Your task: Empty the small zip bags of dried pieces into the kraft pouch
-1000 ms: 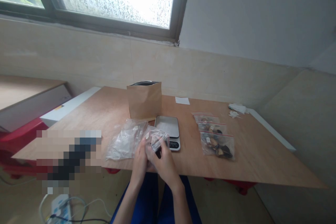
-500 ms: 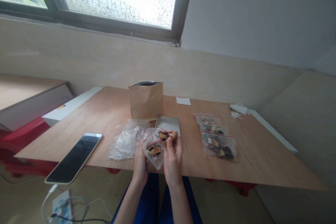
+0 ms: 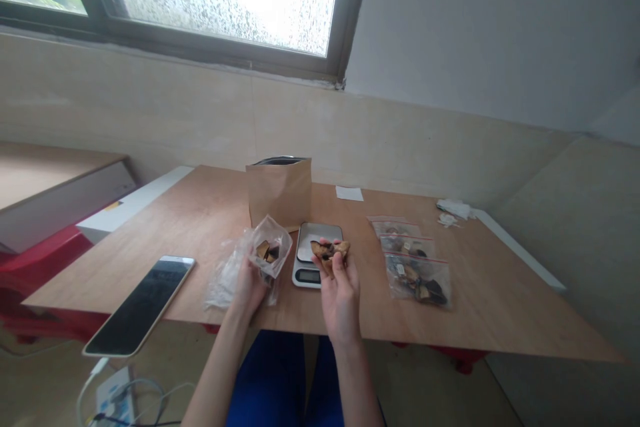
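Note:
My left hand (image 3: 251,283) is closed round a clear plastic zip bag (image 3: 280,243), its mouth open and tipped towards me. Inside lie brown dried pieces (image 3: 267,251), perhaps dried mushroom. My right hand (image 3: 340,287) pinches another brown, curled dried piece (image 3: 330,253), held in front of the scale's right side. Between the hands stands a small kitchen scale (image 3: 306,277) with a metal plate and a display too small to read. More clear plastic bags (image 3: 223,283) lie under and beside my left hand.
A brown kraft pouch (image 3: 280,190) stands open behind the scale. To the right, several filled zip bags (image 3: 419,280) overlap in a row. A phone (image 3: 143,307) with a cable juts over the front left edge. White paper (image 3: 349,193) and crumpled tissue (image 3: 455,208) lie farther back.
My hands have moved apart. The left went left with the bag; the right went right with the dried piece. The scale's display and front now show between them.

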Motion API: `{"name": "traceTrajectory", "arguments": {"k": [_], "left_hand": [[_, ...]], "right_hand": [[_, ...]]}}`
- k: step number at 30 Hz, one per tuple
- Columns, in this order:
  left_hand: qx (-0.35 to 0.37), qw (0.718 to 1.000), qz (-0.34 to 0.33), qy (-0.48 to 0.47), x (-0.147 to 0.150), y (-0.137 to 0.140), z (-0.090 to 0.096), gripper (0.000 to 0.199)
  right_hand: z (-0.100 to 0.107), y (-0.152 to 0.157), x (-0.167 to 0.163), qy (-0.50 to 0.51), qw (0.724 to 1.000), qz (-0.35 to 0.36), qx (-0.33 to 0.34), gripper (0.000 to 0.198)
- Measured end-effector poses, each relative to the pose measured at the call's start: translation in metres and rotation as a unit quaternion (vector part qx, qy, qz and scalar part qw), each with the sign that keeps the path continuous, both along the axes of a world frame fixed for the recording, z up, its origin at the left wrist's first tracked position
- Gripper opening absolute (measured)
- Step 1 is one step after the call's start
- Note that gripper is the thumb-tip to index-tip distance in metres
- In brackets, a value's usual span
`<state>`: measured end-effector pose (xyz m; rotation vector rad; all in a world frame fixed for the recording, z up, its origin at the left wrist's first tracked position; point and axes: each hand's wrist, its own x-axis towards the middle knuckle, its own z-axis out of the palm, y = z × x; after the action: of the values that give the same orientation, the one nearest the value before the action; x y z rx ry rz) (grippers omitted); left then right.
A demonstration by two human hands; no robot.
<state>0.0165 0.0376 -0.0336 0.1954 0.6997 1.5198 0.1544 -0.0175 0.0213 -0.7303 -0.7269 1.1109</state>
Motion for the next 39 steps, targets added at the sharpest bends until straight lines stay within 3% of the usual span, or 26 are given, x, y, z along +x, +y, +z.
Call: {"name": "traceTrajectory", "arguments": {"k": [4,7,11,16,20,25,35,39], "left_hand": [[-0.041,0.998,0.016,-0.034,0.002,0.000,-0.004,0.028],[-0.045,0.998,0.029,-0.024,0.003,-0.002,-0.006,0.023],[-0.039,0.999,0.020,-0.028,0.003,-0.001,-0.006,0.022],[-0.035,0.999,0.024,-0.033,0.004,0.000,-0.004,0.020],[-0.046,0.998,0.027,-0.028,0.005,-0.001,-0.003,0.022],[-0.057,0.998,0.024,-0.030,0.006,-0.003,0.002,0.023],[-0.045,0.998,0.013,-0.035,0.006,-0.004,0.000,0.020],[-0.039,0.999,0.015,-0.028,0.005,-0.004,-0.002,0.020]], "right_hand": [[0.031,0.037,-0.005,-0.053,0.995,0.008,0.080,0.025],[0.062,0.082,-0.012,-0.161,0.974,-0.006,0.160,0.030],[0.092,0.148,-0.030,-0.334,0.902,-0.068,0.264,0.029],[0.093,0.203,-0.050,-0.548,0.785,-0.110,0.268,0.021],[0.078,0.213,-0.054,-0.634,0.728,-0.097,0.242,0.024],[0.069,0.210,-0.051,-0.657,0.711,-0.102,0.229,0.027],[0.068,0.198,-0.042,-0.688,0.658,-0.076,0.295,0.026],[0.065,0.195,-0.041,-0.694,0.649,-0.071,0.303,0.027]]}}
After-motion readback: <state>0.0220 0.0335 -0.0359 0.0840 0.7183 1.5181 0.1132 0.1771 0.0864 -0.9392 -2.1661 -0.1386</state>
